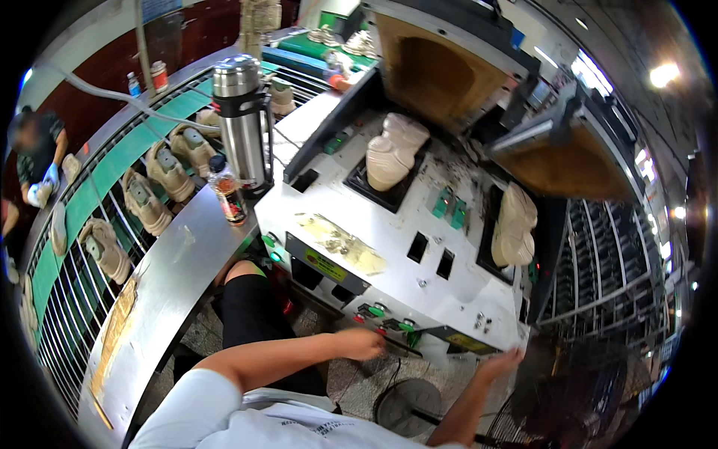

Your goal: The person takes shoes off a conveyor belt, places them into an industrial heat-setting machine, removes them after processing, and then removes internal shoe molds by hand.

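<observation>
Because both hands hang low before the front edge, the white machine (336,217) spreads out ahead of them, with a metal tabletop (168,258) curving away along its left side. At its back, the left hood (441,71) and the right hood (565,161) both stand raised, so the two pale shoe pieces beneath lie uncovered on black pads (389,200). From the left hand (360,344), the left shoe piece (389,161) lies well ahead and a little to the right, its long axis running away from the person, with the far end leaning right. From the right hand (501,364), the right shoe piece (514,224) lies almost straight ahead, its long axis pointing nearly fore and aft; the right hand is the nearer one to it, though well apart. The left hand's fingers look curled together, and blur hides whether they pinch anything; the right hand's fingers point forward near the machine's front right corner, and I cannot tell whether they are spread or pressed together. Smallest of all, the red button (381,331) sits just beside the left fingers, with the green button (378,309) slightly farther off; whether the fingers touch the red one cannot be made out.
</observation>
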Available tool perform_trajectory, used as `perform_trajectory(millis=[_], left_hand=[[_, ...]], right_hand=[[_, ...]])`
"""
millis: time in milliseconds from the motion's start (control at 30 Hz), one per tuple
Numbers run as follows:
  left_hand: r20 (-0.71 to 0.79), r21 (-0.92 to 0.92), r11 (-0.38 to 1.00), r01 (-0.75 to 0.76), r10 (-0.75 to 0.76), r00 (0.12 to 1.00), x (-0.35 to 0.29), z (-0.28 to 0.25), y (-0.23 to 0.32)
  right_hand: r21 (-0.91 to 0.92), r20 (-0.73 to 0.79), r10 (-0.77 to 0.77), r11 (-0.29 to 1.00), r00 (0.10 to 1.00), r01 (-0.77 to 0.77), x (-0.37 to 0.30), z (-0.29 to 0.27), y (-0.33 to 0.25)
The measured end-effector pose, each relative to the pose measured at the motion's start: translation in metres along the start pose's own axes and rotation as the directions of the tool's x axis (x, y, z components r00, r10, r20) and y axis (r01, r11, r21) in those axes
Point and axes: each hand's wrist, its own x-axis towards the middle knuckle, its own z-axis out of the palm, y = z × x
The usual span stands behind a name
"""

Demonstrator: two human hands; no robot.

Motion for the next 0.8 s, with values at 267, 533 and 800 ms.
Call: perform_trajectory(millis=[267, 533, 800], left_hand=[[0.101, 0.165, 0.986, 0.028, -0.045, 0.994, 0.094, 0.032, 0.003], [-0.762, -0.136, 0.98, 0.147, -0.198, 0.617, -0.2, -0.029, -0.1], [-0.731, -0.681, 0.515, 0.521, -0.427, -0.532, -0.502, 0.058, -0.11]], right_hand=[[0.155, -0.047, 0.717, 0.693, 0.695, -0.704, 0.004, -0.06, 0.08], [-0.05, 0.863, -0.115, 0.95, 0.491, 0.31, -0.219, 0.034, 0.034], [0.133, 0.746, -0.636, 0.43, 0.195, 0.893, -0.172, 0.39, -0.098]])
